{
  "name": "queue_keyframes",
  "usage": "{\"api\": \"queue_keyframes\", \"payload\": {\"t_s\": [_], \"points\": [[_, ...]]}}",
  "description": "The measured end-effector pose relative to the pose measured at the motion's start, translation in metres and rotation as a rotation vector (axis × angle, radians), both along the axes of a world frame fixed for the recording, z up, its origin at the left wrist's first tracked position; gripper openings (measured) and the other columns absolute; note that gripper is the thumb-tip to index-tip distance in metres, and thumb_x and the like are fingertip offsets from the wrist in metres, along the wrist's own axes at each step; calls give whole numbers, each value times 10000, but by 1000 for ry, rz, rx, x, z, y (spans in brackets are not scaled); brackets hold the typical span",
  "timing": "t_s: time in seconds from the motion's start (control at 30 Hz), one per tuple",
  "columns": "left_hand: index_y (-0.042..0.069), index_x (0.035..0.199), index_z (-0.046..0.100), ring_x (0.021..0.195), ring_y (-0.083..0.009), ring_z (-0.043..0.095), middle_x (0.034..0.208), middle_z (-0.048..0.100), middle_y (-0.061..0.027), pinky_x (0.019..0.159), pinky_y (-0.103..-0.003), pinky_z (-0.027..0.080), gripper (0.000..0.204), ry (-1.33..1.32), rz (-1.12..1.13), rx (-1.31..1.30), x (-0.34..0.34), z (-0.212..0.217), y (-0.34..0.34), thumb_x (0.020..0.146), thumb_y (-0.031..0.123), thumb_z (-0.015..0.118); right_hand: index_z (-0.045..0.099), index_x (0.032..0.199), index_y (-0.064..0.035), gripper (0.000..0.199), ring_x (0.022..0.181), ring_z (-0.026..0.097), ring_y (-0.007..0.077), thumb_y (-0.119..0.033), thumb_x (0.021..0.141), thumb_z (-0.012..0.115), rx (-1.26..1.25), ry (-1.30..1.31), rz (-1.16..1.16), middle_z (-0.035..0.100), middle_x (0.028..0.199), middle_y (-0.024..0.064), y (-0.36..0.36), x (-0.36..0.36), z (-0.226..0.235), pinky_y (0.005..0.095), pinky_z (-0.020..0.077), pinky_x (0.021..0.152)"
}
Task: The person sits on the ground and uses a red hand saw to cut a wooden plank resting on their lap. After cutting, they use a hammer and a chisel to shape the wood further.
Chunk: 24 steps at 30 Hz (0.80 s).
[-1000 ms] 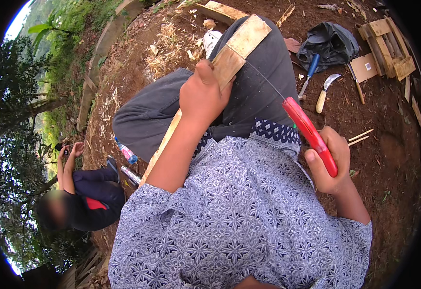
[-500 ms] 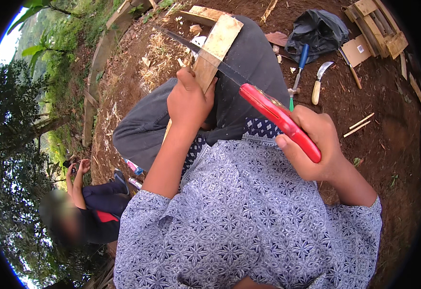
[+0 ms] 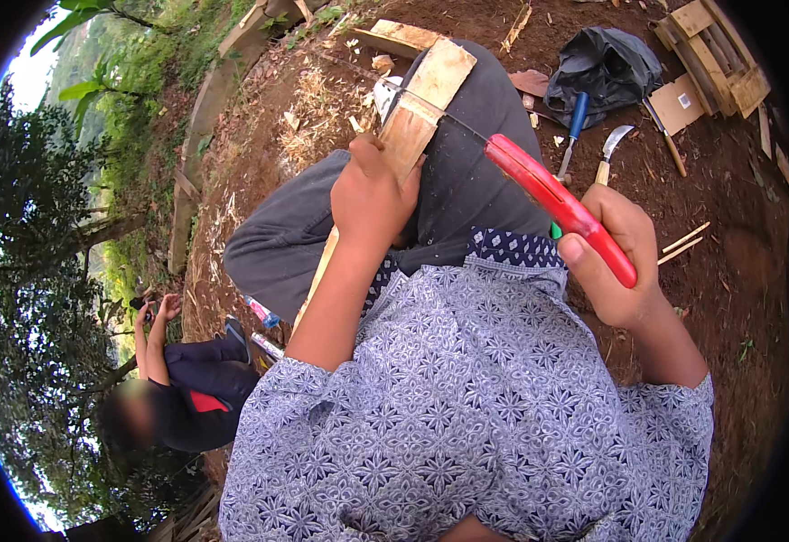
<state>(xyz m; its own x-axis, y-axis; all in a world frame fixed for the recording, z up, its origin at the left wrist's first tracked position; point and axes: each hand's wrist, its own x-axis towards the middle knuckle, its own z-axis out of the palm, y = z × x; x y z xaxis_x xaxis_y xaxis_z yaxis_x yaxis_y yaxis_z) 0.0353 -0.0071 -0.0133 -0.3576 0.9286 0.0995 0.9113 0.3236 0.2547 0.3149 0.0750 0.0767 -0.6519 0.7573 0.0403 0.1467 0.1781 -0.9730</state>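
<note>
Since half a second ago the saw's red handle has shifted up and away, and its blade (image 3: pixel 465 127) now shows as a thin line. The right hand (image 3: pixel 620 248) wraps that saw (image 3: pixel 543 188) by the handle's rear. The left hand (image 3: pixel 372 199) clasps the plank (image 3: pixel 412 131), which slants across the trousers (image 3: pixel 476 190), blade across it. The plank looks stiff, dry and fairly light, best held by its edges, clear of the teeth; the blade looks bendy. Beyond lie a curved knife (image 3: pixel 613 144) and black bag (image 3: pixel 602 68).
</note>
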Motion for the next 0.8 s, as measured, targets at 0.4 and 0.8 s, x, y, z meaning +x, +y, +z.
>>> {"api": "queue_keyframes", "payload": {"t_s": [0.4, 0.8], "points": [[-5, 1188, 393, 770, -470, 693, 882, 678, -248, 629, -519, 549, 637, -15, -14, 20, 1, -2, 0, 876, 396, 777, 557, 812, -35, 260, 614, 452, 96, -208, 929, 712, -63, -35, 42, 476, 673, 19, -4, -12, -5, 298, 361, 560], [12, 1179, 395, 750, -463, 693, 884, 684, -238, 617, -518, 548, 610, -2, -25, 58, 0, -6, 0, 886, 396, 767, 542, 817, -28, 264, 613, 457, 117, -203, 929, 706, -40, -65, 49, 474, 684, 42, -4, -12, -6, 312, 364, 560]]}}
